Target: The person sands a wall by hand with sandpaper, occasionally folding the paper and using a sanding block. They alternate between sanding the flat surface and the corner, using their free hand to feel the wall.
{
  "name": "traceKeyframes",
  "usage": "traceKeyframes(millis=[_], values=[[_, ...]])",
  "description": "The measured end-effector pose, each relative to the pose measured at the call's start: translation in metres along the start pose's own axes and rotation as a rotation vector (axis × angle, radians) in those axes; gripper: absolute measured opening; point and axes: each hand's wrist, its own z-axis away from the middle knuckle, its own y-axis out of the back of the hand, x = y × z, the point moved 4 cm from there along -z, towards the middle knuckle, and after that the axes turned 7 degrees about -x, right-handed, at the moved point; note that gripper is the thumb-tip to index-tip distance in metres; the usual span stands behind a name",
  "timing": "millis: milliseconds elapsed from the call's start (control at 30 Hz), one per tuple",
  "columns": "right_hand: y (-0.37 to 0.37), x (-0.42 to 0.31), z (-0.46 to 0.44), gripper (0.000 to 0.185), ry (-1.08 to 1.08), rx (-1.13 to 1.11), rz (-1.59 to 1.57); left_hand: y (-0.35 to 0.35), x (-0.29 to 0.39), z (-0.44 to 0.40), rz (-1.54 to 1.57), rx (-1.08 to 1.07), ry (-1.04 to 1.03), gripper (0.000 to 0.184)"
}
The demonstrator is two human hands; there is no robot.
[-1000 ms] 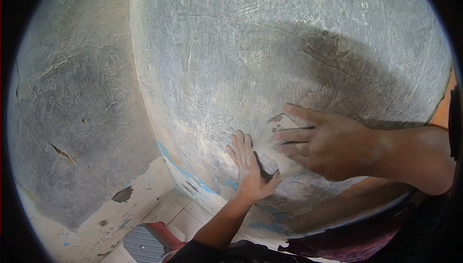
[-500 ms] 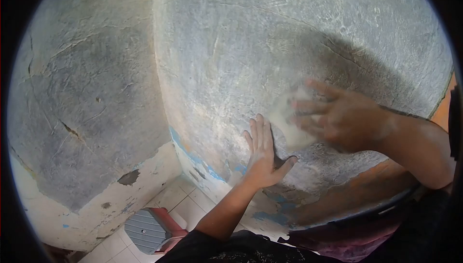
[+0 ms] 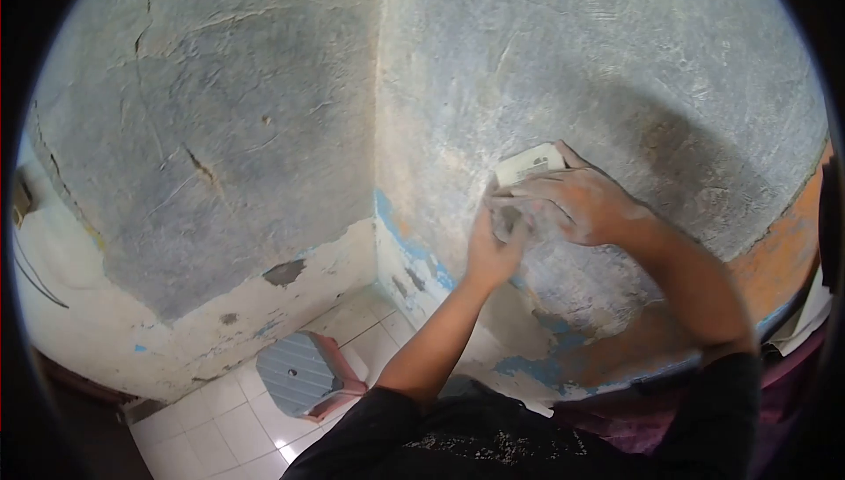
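Note:
A pale sheet of sandpaper (image 3: 528, 166) with dark printing on its back is up between my hands, in front of the grey plastered wall (image 3: 563, 58). My right hand (image 3: 576, 203) grips it from the right, fingers bent across its lower part and the thumb side near its upper corner. At the left edge of the sheet, my left hand (image 3: 495, 247) has its fingertips on it, with the thumb pointing up. Dust whitens the fingers of both hands. Part of the sheet is hidden behind the right fingers.
A second grey wall (image 3: 238, 110), cracked, meets this one in a corner on the left. Flaking blue and orange paint (image 3: 607, 348) runs along the lower wall. A grey-topped, pink-legged plastic stool (image 3: 295, 374) stands on white floor tiles (image 3: 216, 436).
My right hand has stopped its blurred rubbing on the wall and moved left to my left hand. The left hand has left its flat place on the wall and reached the sandpaper. The view has swung left.

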Motion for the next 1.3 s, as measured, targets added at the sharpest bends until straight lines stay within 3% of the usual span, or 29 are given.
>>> traceKeyframes(millis=[67,100,167,267,400,467,500,533,567,600,633,733,767,800,867,900,933,1000,1033,1067,1133,1167,1300], values=[[-0.012,-0.007,-0.02,0.025,-0.252,0.146,-0.319,0.027,-0.024,0.004,-0.022,0.148,0.011,0.056],[-0.027,-0.013,-0.027,0.025,-0.232,0.144,-0.328,0.043,-0.032,0.005,-0.052,0.214,-0.039,0.048],[-0.067,-0.017,-0.041,0.027,-0.289,0.319,-0.845,0.067,-0.03,0.007,0.01,0.312,-0.078,0.035],[-0.116,-0.032,-0.064,0.029,-0.169,0.52,-1.116,0.095,-0.031,0.013,-0.066,0.371,-0.138,0.033],[-0.146,-0.035,-0.082,0.03,-0.161,0.511,-1.217,0.136,-0.045,0.029,-0.5,0.351,-0.155,0.029],[-0.181,-0.026,-0.095,0.031,-0.182,0.316,-1.513,0.149,-0.061,0.031,-0.365,0.096,0.152,0.027],[-0.189,-0.028,-0.103,0.034,-0.243,0.358,-1.786,0.153,-0.056,0.023,-0.385,0.105,0.144,0.027],[-0.193,-0.017,-0.115,0.034,-0.222,0.355,-1.793,0.156,-0.054,0.019,-0.169,0.186,0.167,0.027],[-0.206,-0.015,-0.128,0.037,-0.177,0.288,-2.259,0.157,-0.053,0.019,0.047,0.267,0.201,0.027],[-0.205,-0.02,-0.143,0.04,-0.119,0.19,-2.73,0.161,-0.051,0.018,0.021,0.278,0.214,0.027],[-0.193,-0.015,-0.15,0.042,0.008,0.027,-2.747,0.168,-0.047,0.014,0.026,0.302,0.18,0.029],[-0.197,-0.021,-0.191,0.038,0.238,0.015,-2.831,0.182,-0.031,0.01,0.015,0.351,0.188,0.03],[-0.216,-0.033,-0.209,0.034,0.071,0.052,-2.676,0.186,-0.027,0.011,-0.068,0.348,0.217,0.035],[-0.222,-0.048,-0.223,0.034,0.072,0.038,-2.687,0.192,-0.026,0.009,-0.145,0.34,0.239,0.04],[-0.215,-0.071,-0.249,0.013,0.159,0.197,-1.946,0.215,-0.032,0.012,-0.151,0.368,0.256,0.044],[-0.202,-0.081,-0.252,0.017,0.029,-0.007,-2.61,0.228,-0.037,0.016,-0.152,0.389,0.271,0.048],[-0.207,-0.085,-0.263,0.017,0.036,-0.012,-2.612,0.241,-0.04,0.018,-0.158,0.392,0.27,0.048],[-0.223,-0.095,-0.286,0.028,-0.005,-0.015,-2.12,0.271,-0.049,0.022,-0.156,0.426,0.294,0.058],[-0.234,-0.106,-0.296,0.025,-0.175,-0.19,-2.353,0.29,-0.055,0.026,-0.189,0.431,0.349,0.063],[-0.23,-0.112,-0.306,0.025,-0.178,-0.19,-2.363,0.31,-0.061,0.034,-0.193,0.427,0.358,0.063],[-0.213,-0.117,-0.331,0.035,-0.036,-0.302,-2.309,0.359,-0.074,0.041,-0.376,0.429,0.365,0.078],[-0.239,-0.131,-0.351,0.051,0.055,-0.314,-2.417,0.382,-0.082,0.045,-0.318,0.437,0.447,0.088],[-0.243,-0.148,-0.4,0.059,-0.003,-0.49,-2.359,0.438,-0.08,0.031,-0.296,0.433,0.469,0.089]])
